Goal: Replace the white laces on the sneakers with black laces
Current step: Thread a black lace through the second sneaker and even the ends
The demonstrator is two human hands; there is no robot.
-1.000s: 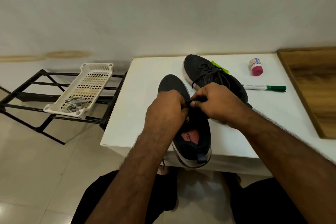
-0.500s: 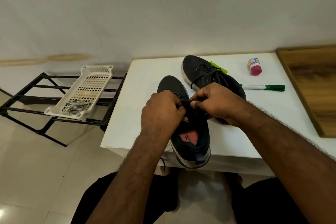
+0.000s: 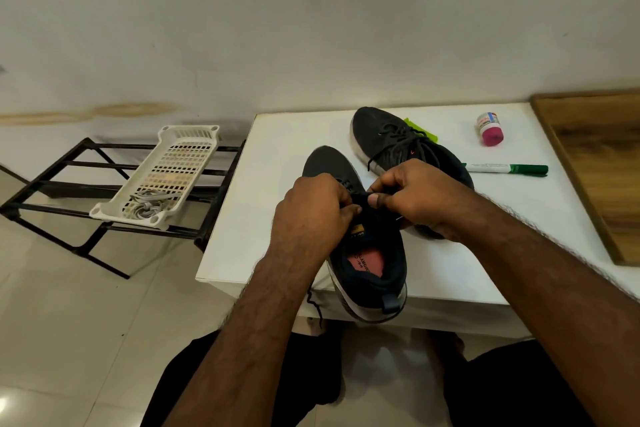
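Note:
A dark sneaker (image 3: 369, 274) with a pink insole lies on the white table (image 3: 263, 204), its heel over the front edge. My left hand (image 3: 310, 211) and my right hand (image 3: 415, 196) meet over its tongue, both pinching the black lace (image 3: 360, 198) near the top eyelets. A loose black lace end (image 3: 313, 305) hangs off the table's front edge. The second dark sneaker (image 3: 391, 140), laced in black, rests behind, partly hidden by my right hand. Pale removed laces (image 3: 147, 206) lie in a white perforated tray (image 3: 176, 166) to the left.
The tray sits on a black metal rack (image 3: 69, 184) left of the table. A green marker (image 3: 505, 169) and a small pink-capped bottle (image 3: 490, 130) lie at the table's right, a green scrap (image 3: 420, 130) behind the far sneaker, and a wooden board (image 3: 602, 163) at the far right.
Both hands stay on the lace over the tongue, with only small finger shifts. The sneakers have not moved.

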